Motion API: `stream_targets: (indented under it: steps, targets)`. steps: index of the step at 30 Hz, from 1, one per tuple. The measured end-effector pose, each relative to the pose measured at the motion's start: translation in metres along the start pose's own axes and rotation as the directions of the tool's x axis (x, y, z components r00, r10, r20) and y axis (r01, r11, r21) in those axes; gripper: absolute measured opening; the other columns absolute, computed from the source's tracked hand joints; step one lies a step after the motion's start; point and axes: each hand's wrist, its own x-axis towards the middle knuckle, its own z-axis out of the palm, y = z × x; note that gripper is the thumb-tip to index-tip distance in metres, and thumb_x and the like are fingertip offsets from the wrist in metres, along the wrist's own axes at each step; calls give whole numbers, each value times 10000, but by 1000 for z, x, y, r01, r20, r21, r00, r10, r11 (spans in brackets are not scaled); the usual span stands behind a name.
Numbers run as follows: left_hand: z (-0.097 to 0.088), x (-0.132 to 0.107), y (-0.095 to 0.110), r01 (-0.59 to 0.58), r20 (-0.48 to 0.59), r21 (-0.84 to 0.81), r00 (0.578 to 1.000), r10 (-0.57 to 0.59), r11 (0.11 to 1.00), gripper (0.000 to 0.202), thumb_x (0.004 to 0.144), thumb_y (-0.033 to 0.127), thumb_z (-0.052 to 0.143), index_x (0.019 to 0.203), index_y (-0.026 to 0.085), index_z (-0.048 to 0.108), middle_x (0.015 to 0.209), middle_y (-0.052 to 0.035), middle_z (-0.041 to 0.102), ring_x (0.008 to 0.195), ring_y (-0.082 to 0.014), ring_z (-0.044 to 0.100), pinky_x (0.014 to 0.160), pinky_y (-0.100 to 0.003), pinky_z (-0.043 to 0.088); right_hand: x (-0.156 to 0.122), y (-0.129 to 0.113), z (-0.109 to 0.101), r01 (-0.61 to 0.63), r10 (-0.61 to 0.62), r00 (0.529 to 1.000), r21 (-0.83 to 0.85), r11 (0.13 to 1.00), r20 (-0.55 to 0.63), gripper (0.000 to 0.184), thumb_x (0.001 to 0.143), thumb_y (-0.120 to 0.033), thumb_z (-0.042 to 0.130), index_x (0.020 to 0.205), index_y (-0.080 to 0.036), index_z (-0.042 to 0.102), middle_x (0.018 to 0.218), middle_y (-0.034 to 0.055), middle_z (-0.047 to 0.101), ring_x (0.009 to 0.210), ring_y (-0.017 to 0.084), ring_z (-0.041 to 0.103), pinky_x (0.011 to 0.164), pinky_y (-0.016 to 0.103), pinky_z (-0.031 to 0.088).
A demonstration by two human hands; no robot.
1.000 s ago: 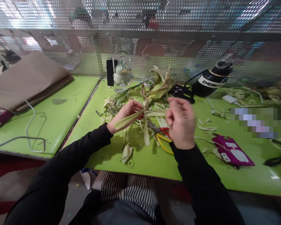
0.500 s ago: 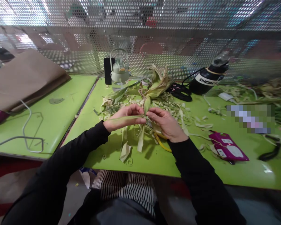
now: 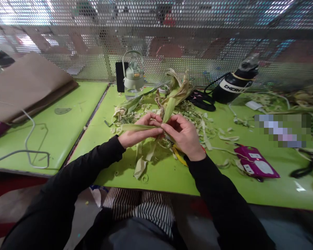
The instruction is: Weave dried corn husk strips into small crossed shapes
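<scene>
Left hand (image 3: pixel 138 134): closed, thumb and fingers pinching a husk strip (image 3: pixel 135 127); black sleeve runs back toward 7 o'clock.
Right hand (image 3: pixel 185 136): closed at the fingertips, pinching the base of the husk bundle (image 3: pixel 173 99); its fingertips touch those of the left hand.
Husk strip: pale green and flat, lying across the left fingers, free end pointing to 9 o'clock.
Husk bundle: rises from the pinch point toward 12–1 o'clock, leaves fanning out at the top; loose ends hang below the hands toward 6 o'clock.
Table (image 3: pixel 75 125): bright green, littered with husk scraps (image 3: pixel 195 119) around and beyond the hands.
Yellow-handled tool (image 3: pixel 178 158): on the table under the right wrist, mostly hidden.
Pale green bottle (image 3: pixel 132 78): upright at 11 o'clock of the hands, a black phone (image 3: pixel 119 77) standing just beside it.
Black bottle (image 3: pixel 233 86): at 2 o'clock, well apart from the hands.
Magenta packet (image 3: pixel 255 164): flat on the table at 4 o'clock.
Brown paper bag (image 3: pixel 28 86): far off at 10 o'clock, with a white cable (image 3: pixel 28 139) near it.
Backdrop: perforated metal screen (image 3: pixel 198 45) along the table's far edge.
</scene>
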Motion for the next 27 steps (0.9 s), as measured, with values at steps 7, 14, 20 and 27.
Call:
stream_targets:
  steps: [7, 14, 20, 27]
  targets:
    - [2, 2, -7, -4, 2, 9, 1000, 4, 1000, 278, 818, 210, 738, 972, 182, 509, 910, -35, 696, 820, -119, 672, 820, -305, 551, 3, 7, 5, -156, 174, 984, 306, 939, -32, 319, 790, -417, 717, 693, -227, 480, 581, -80, 422, 516, 80, 379, 534, 248, 418]
    - [8, -5, -1, -58, 15, 158, 998, 56, 986, 152, 893, 257, 664, 978, 131, 668, 917, -69, 695, 826, -138, 669, 821, -309, 549, 1, 11, 8, -175, 199, 979, 318, 932, -44, 341, 790, -413, 723, 675, -224, 463, 558, -79, 423, 498, 80, 358, 486, 246, 296]
    - [10, -7, -2, -43, 53, 130, 998, 36, 991, 205, 943, 296, 612, 956, 117, 710, 956, -90, 726, 857, -143, 674, 854, -315, 552, -2, 4, 9, -142, 170, 983, 290, 946, -73, 285, 817, -317, 683, 663, -220, 463, 573, -83, 420, 490, 68, 352, 502, 258, 291]
    - [15, -9, -8, 17, 63, 13, 998, -18, 1000, 208, 930, 302, 654, 969, 107, 715, 938, -84, 734, 882, -138, 700, 889, -296, 556, -3, 2, 7, -168, 184, 982, 265, 949, -34, 245, 834, -307, 671, 695, -223, 487, 568, -81, 451, 480, 65, 386, 498, 254, 314]
